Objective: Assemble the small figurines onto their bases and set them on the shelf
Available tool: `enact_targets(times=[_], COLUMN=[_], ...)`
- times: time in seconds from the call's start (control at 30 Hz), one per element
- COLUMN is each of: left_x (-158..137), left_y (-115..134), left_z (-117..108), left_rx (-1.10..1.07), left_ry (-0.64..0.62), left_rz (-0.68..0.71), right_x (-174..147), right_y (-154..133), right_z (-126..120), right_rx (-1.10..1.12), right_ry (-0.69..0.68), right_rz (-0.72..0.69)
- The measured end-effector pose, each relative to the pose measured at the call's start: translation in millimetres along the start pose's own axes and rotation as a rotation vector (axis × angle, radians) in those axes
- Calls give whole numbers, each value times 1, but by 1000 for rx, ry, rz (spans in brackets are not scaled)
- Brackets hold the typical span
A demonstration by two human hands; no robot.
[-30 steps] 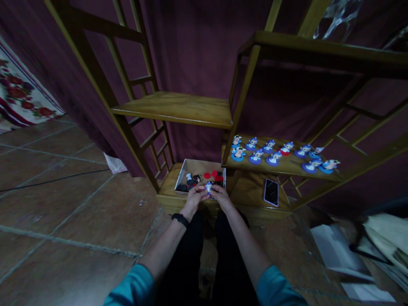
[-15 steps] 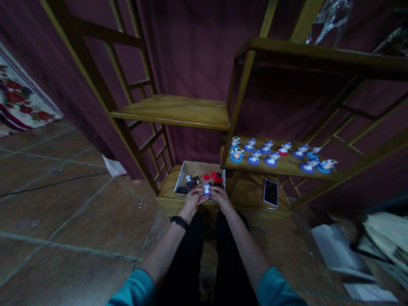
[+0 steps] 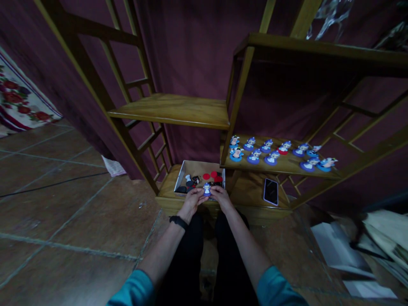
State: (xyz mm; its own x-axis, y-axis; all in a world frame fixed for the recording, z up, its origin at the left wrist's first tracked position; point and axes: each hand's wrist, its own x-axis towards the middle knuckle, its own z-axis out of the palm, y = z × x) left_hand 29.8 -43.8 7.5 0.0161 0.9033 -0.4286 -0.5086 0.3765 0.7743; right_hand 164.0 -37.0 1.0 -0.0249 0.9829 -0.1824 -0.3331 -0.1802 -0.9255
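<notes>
Got a small purple-and-white figurine (image 3: 207, 189) gripped in the fingers of both hands, so calling that the centre of the clock. Pinched from 8 o'clock by the left hand (image 3: 191, 200), black wristband (image 3: 179, 222) and all, and from 4 o'clock by the right hand (image 3: 221, 198). Pretty much upright, purple base down. Can't tell how hard the squeeze is.

Held over the near edge of a shallow cardboard box (image 3: 204, 166), spreading out around 11 to 1 o'clock. Can't tell if touching the rim. Inside: red discs (image 3: 206, 176) towards 12 and 1, plus dark pieces (image 3: 181, 189) and a little white piece (image 3: 188, 177) towards 10.

Out at 2 o'clock, two rough rows of similar figurines (image 3: 253, 156) on a wooden shelf (image 3: 290, 161). Mostly purple bases, a few blue, plus just one red-based figurine (image 3: 284, 148) in the back row. Over at 3, on the lower board, a phone (image 3: 270, 191) lying flat, screen dark. Up at 11, a higher wooden shelf (image 3: 172, 108). Straight up at 12, a maroon curtain (image 3: 191, 51). Way off at 10, some floral cloth (image 3: 25, 97).
</notes>
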Motion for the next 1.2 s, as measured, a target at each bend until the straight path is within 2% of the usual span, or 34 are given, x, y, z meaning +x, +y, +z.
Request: enact_targets(times=[0.3, 0.63, 0.83, 1.0, 1.2], left_x=[-2, 1, 2, 5, 5], left_y=[1, 2, 4, 1, 2], left_z=[0, 0, -1, -1, 0], left_rx=[-7, -73, -95, -84, -74], left_ry=[7, -25, -27, -13, -22], left_rz=[-7, -22, -33, -31, -35], right_x=[1, 4, 10, 8, 10], right_y=[0, 8, 17, 16, 16], right_z=[-1, 1, 2, 5, 3], right_rx=[-56, 0, -111, -150, -228], right_ry=[-12, -49, -5, -25, 4], right_rz=[-49, -19, -89, -135, -148])
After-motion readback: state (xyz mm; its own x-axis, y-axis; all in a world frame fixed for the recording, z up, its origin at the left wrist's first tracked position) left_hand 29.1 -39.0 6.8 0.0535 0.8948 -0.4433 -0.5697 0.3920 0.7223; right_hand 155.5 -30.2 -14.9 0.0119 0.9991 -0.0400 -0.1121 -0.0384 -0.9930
